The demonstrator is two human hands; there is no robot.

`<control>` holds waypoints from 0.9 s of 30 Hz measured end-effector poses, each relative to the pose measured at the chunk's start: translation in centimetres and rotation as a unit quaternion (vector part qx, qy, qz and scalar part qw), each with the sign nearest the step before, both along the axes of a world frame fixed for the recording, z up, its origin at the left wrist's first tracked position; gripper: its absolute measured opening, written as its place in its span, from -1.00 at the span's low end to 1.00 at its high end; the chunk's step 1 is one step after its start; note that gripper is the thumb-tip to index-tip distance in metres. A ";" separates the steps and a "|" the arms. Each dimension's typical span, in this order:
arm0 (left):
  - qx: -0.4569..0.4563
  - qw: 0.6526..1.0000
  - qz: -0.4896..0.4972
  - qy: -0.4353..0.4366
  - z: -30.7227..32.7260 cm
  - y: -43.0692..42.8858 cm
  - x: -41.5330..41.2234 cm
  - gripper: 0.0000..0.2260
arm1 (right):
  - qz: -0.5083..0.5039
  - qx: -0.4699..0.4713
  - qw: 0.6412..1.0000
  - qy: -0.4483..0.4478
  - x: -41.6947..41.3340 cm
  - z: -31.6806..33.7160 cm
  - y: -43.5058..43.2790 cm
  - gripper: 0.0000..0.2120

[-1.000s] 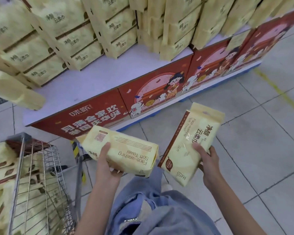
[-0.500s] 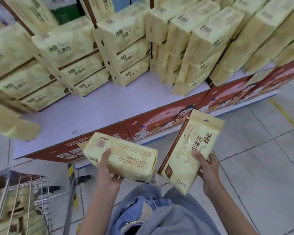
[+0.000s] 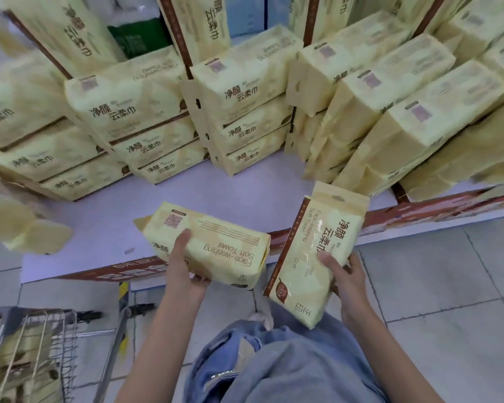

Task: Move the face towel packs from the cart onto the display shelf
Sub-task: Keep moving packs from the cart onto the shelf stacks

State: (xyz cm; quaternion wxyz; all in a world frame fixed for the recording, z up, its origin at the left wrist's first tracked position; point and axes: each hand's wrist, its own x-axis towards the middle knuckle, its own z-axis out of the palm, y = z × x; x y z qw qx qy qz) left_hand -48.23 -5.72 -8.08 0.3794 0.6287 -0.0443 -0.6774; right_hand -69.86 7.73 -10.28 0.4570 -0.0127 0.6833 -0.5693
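Hands round 2 packs at shelf edge

The pack at lower centre reads "Face-washing Soft Towel", upside down, beside a square code label. The tilted pack to its right shows "净颜云柔巾" and "Face-washing Soft Towel". The stacked packs across the upper frame repeat "净颜云柔巾". White characters on the red shelf front are unreadable.

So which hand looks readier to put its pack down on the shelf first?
Probably the left hand: its flat pack lies level over the bare shelf edge. The right hand holds its tilted pack half over the floor, beside crowded stacks.
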 end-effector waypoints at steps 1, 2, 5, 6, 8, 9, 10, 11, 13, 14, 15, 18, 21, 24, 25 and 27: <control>0.004 1.000 0.015 -0.005 0.0 -0.4 -0.4 -0.52 | 0.022 -0.004 1.000 0.004 -0.7 0.1 -1.4 -0.63; 0.005 0.999 0.030 -0.008 0.1 -0.7 -0.8 -0.55 | 0.045 -0.008 0.999 0.009 -1.4 0.3 -2.8 -0.63; 0.003 0.998 0.063 -0.008 0.3 -1.5 -1.8 -0.55 | 0.120 0.000 0.992 0.038 -3.0 1.0 -7.0 -0.49; 0.004 0.997 0.071 -0.009 0.3 -1.6 -2.1 -0.59 | 0.148 0.010 0.987 0.058 -3.4 1.2 -8.4 -0.42; 0.012 0.995 0.094 -0.003 0.1 -1.7 -2.4 -0.62 | 0.207 0.025 0.971 0.113 -4.2 1.5 -11.2 -0.31; 0.019 0.994 0.109 0.002 -0.1 -1.6 -2.5 -0.59 | 0.243 0.028 0.958 0.149 -4.6 1.7 -12.5 -0.26; 0.026 0.992 0.126 0.007 -0.5 -1.5 -2.6 -0.56 | 0.282 0.025 0.940 0.190 -5.0 1.8 -13.7 -0.22; 0.032 0.989 0.144 0.010 -0.8 -1.3 -2.5 -0.52 | 0.325 0.015 0.916 0.235 -5.4 1.8 -14.8 -0.20; 0.037 0.986 0.160 0.013 -1.1 -0.9 -2.3 -0.47 | 0.416 -0.008 0.845 0.334 -5.9 1.7 -16.9 -0.20; 0.038 0.986 0.163 0.012 -1.1 -0.7 -2.3 -0.48 | 0.463 -0.010 0.797 0.387 -6.1 1.5 -18.0 -0.19; 0.042 0.985 0.168 0.008 -1.2 -0.6 -2.3 -0.50 | 0.507 -0.002 0.742 0.439 -6.1 1.2 -19.1 -0.18; 0.066 0.981 0.183 -0.020 -1.3 -0.5 -2.2 -0.63 | 0.583 0.033 0.602 0.545 -5.8 -0.4 -21.6 -0.14; 0.074 0.979 0.189 -0.035 -1.3 -0.5 -2.4 -0.56 | 0.598 0.034 0.562 0.571 -5.4 -1.6 -23.3 -0.14; 0.077 0.977 0.194 -0.035 -1.3 -0.7 -2.2 -0.56 | 0.607 0.038 0.544 0.578 -5.2 -2.8 -24.1 -0.13; 0.077 0.978 0.193 -0.032 -1.3 -0.8 -2.2 -0.56 | 0.611 0.041 0.545 0.573 -5.1 -3.2 -24.1 -0.13; 0.078 0.979 0.187 -0.027 -1.4 -0.9 -2.3 -0.57 | 0.621 0.047 0.535 0.571 -5.2 -3.8 -24.0 -0.12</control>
